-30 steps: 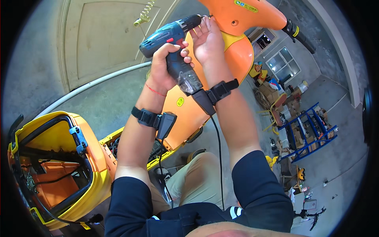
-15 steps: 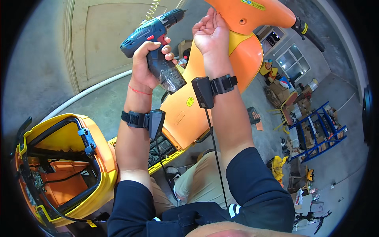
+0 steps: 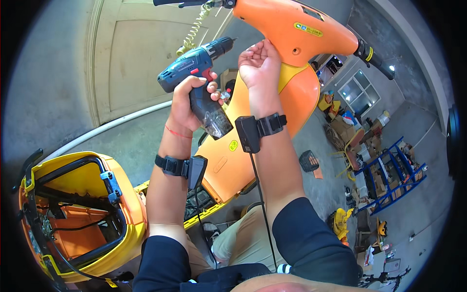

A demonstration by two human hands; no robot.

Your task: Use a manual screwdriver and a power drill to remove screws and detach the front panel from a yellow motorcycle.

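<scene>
My left hand (image 3: pixel 188 100) is wrapped round the grip of a blue and black cordless drill (image 3: pixel 192 65) with red parts. The drill's chuck points up and to the right, at a height near my right hand. My right hand (image 3: pixel 261 63) has its palm toward me and its fingers curled. Its fingertips are at the lower edge of the orange handlebar cover (image 3: pixel 287 31) of a scooter. Whatever those fingers hold, if anything, is hidden. A recessed round hole shows in the cover to the right of that hand. Below the cover is the scooter's orange front panel (image 3: pixel 228 163).
At the lower left stands the scooter's yellow and orange seat section (image 3: pixel 134 209), with its open frame. A coiled hose (image 3: pixel 197 27) hangs near the pale door (image 3: pixel 141 58). To the right are a blue metal rack (image 3: pixel 394 177), a chair and several boxes. Cables run from both wrist straps.
The view has shifted, so the handlebar cover sits lower and more of it shows. My left hand still grips the drill, and my right hand stays at the cover's edge.
</scene>
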